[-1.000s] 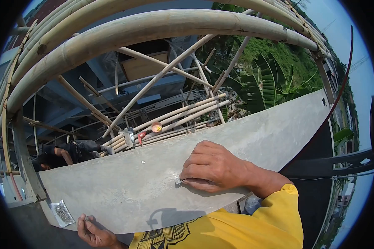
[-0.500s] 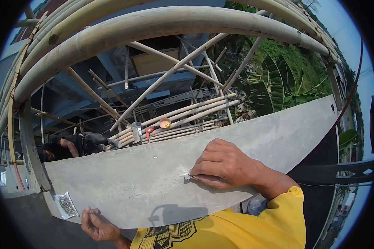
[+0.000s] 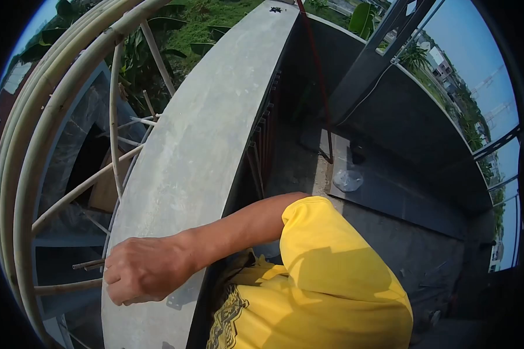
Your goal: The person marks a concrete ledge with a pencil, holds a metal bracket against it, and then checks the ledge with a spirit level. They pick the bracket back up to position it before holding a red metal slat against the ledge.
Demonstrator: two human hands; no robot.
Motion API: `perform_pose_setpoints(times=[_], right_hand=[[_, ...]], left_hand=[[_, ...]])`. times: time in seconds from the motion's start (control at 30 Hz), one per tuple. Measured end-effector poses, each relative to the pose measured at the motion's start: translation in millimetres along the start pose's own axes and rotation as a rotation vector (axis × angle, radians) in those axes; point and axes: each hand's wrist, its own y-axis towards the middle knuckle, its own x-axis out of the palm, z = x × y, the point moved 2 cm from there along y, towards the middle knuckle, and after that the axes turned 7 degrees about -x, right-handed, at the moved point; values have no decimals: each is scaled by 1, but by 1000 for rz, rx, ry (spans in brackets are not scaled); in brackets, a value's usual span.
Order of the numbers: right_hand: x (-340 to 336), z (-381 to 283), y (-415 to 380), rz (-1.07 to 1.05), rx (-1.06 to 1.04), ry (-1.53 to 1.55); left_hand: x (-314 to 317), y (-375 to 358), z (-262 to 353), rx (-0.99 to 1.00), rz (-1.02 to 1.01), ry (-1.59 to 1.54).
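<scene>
My right hand is curled closed over the near part of a grey concrete wall top, knuckles up. Its fingertips are turned under, so whatever they grip is hidden. The forearm crosses the wall top from a yellow sleeve. Shadows fall on the concrete beside the wrist. My left hand is out of view.
Bamboo scaffold poles run along the left, beyond the wall. Small black items lie at the wall top's far end. A red cable hangs by a dark steel post. Below is a clear plastic bag.
The view has swung right along the wall. My left hand, the packet of small metal pieces and the person below have left view. The small metal piece in my right hand no longer shows.
</scene>
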Motion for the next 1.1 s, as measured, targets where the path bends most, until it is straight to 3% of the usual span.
perform_pose_setpoints(times=[0.13, 0.23, 0.27, 0.33, 0.37, 0.43, 0.5, 0.63, 0.77, 0.9, 1.03, 1.1], right_hand=[[25, -67, -24, 299, 66, -123], [51, -99, -59, 461, 199, -336], [57, -108, -73, 395, 235, -380], [64, -127, -91, 437, 294, -436], [67, -137, -98, 453, 324, -486], [75, -155, -111, 453, 379, -506], [87, -169, -123, 463, 445, -499], [80, -194, -125, 603, 553, -466], [65, -217, -131, 716, 695, -333], [54, -235, -146, 776, 900, -138], [29, -244, -170, 788, 1151, -187], [16, -244, -188, 850, 1170, -166]], left_hand=[[28, -5, 22, -192, -390, -361], [33, -21, 34, -461, -578, -489], [32, -24, 40, -463, -608, -457], [42, -39, 57, -204, -1078, -673], [41, -44, 53, -212, -1102, -669], [36, -51, 39, -401, -781, -462], [31, -62, 38, -438, -847, -472], [26, -79, 33, -292, -869, -416], [39, -95, 33, -346, -1069, -618], [65, -130, 32, -548, -1235, -728], [85, -166, 47, -820, -1277, -912], [98, -186, 41, -691, -1364, -856]])
